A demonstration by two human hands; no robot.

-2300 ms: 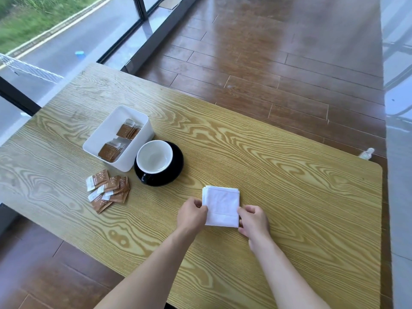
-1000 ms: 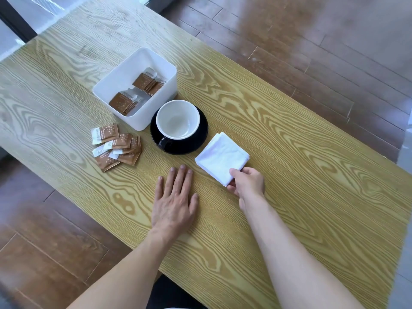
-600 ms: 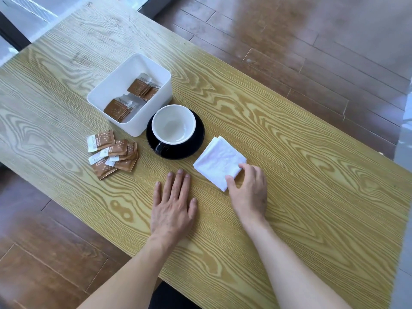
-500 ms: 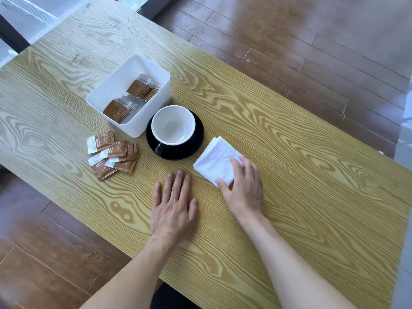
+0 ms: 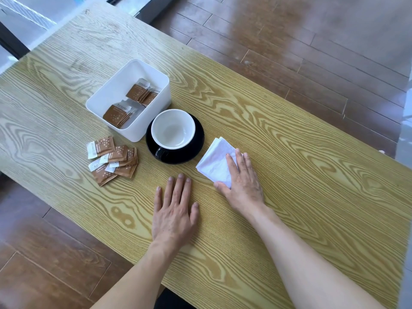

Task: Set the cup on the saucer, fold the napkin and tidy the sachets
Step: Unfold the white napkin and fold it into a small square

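My right hand (image 5: 242, 179) lies flat and open on the folded napkin (image 5: 215, 161) beside the saucer (image 5: 196, 150), my left hand (image 5: 175, 210) open on the table (image 5: 312, 175); the loose sachets (image 5: 112, 160) look light and slippery, best pinched at edges.

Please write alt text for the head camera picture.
A right hand presses flat on a folded white napkin beside a cup on its black saucer; the left hand rests flat on the table. Loose sachets lie near a white box.
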